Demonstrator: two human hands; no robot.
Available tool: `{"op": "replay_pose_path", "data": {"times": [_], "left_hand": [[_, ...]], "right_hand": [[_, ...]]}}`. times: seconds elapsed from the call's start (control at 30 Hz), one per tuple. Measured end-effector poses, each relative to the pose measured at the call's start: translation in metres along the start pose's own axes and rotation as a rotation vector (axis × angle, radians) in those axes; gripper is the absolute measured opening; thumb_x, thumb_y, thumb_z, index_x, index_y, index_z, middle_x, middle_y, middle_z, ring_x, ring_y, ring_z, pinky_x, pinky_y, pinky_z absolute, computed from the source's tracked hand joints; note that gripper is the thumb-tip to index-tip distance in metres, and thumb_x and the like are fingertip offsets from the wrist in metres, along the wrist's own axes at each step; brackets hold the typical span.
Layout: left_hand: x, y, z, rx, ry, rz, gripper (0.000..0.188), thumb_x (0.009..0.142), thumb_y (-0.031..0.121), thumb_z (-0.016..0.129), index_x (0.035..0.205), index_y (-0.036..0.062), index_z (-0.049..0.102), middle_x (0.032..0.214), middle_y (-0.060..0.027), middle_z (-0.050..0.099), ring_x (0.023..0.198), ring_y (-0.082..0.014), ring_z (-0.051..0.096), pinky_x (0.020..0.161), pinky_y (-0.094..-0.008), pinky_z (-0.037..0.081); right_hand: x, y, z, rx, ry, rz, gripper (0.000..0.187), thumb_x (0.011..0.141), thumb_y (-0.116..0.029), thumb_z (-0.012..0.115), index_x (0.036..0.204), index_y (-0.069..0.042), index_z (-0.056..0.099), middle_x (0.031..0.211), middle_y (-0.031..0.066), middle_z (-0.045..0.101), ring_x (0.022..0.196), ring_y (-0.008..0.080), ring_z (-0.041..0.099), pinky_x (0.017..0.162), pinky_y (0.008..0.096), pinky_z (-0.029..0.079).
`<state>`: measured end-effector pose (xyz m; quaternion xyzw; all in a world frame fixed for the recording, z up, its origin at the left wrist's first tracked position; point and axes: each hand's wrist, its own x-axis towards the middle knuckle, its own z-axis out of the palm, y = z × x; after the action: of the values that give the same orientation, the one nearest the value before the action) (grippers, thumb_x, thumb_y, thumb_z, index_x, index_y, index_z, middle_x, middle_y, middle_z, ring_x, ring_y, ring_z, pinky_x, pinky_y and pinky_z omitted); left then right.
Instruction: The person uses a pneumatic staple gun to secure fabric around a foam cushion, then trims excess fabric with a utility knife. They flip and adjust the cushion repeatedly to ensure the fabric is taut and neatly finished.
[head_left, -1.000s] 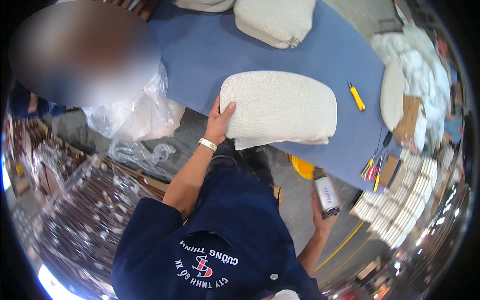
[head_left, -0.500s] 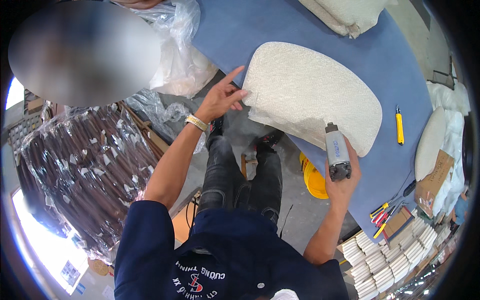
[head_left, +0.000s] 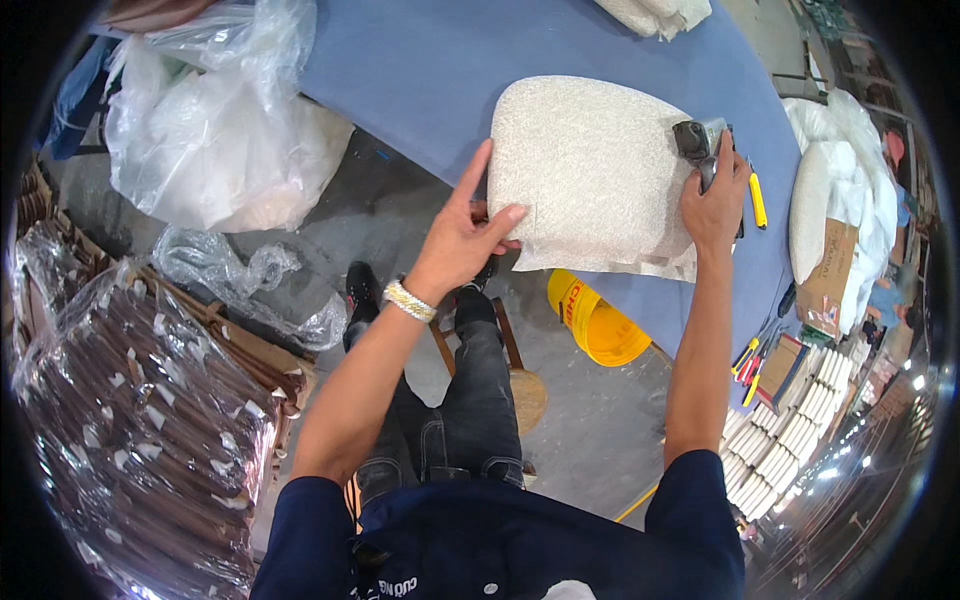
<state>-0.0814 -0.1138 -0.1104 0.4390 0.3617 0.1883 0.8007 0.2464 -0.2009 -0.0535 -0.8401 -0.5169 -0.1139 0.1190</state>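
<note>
A cream, textured padded panel, rounded at its far edge, lies on the blue-covered table with loose fabric hanging along its near side. My left hand is at its left edge, index finger stretched out along the side and thumb over the near corner; the other fingers are partly hidden. In my right hand is a staple gun, grey and black, held over the panel's right end. My fingers wrap its handle, and its nose is hidden from view.
A yellow bucket stands below the table's near edge. On the blue table lie a yellow-handled cutter and several hand tools. Clear plastic bags and wrapped brown parts are at the left; a wooden stool is by my legs.
The staple gun in my right hand has moved up and away to the panel's right end and turned. The panel sits more squarely before me; my left hand stays at its left edge.
</note>
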Motion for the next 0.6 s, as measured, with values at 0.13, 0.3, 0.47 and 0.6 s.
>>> {"op": "replay_pose_path", "data": {"times": [0.13,0.3,0.47,0.6], "left_hand": [[0.009,0.013,-0.019,0.085,-0.040,-0.010,0.106,0.091,0.017,0.078,0.164,0.0129,0.001,0.116,-0.0230,0.069,0.086,-0.0204,0.072,0.067,-0.0308,0.061],[0.015,0.030,-0.021,0.355,-0.082,-0.047,0.115,0.084,0.027,0.084,0.164,0.0106,0.003,0.113,-0.0246,0.070,0.079,-0.0222,0.074,0.069,-0.0325,0.061],[0.017,0.034,-0.019,0.439,-0.064,-0.023,0.117,0.081,0.032,0.087,0.163,0.0084,0.007,0.112,-0.0250,0.071,0.076,-0.0215,0.074,0.070,-0.0330,0.061],[0.020,0.030,-0.021,0.452,-0.064,0.051,0.116,0.081,0.031,0.087,0.163,0.0067,0.009,0.115,-0.0243,0.070,0.077,-0.0210,0.074,0.071,-0.0338,0.060]], "right_hand": [[-0.004,-0.007,-0.005,0.064,-0.002,-0.047,0.070,0.086,-0.008,0.066,0.151,-0.009,0.044,0.130,0.0261,0.051,0.119,0.0430,0.057,0.099,0.0463,0.050],[-0.004,-0.012,-0.020,0.047,-0.018,-0.006,0.065,0.085,-0.009,0.068,0.147,-0.008,0.050,0.129,0.0226,0.056,0.117,0.0394,0.060,0.099,0.0450,0.050],[-0.034,-0.056,-0.075,0.283,-0.082,0.143,0.060,0.083,-0.006,0.072,0.141,-0.005,0.057,0.119,0.0186,0.068,0.110,0.0330,0.068,0.095,0.0394,0.053],[-0.095,-0.101,-0.106,0.664,-0.352,0.488,0.047,0.081,-0.006,0.076,0.127,-0.001,0.065,0.112,0.0150,0.074,0.103,0.0223,0.072,0.091,0.0342,0.055]]}}
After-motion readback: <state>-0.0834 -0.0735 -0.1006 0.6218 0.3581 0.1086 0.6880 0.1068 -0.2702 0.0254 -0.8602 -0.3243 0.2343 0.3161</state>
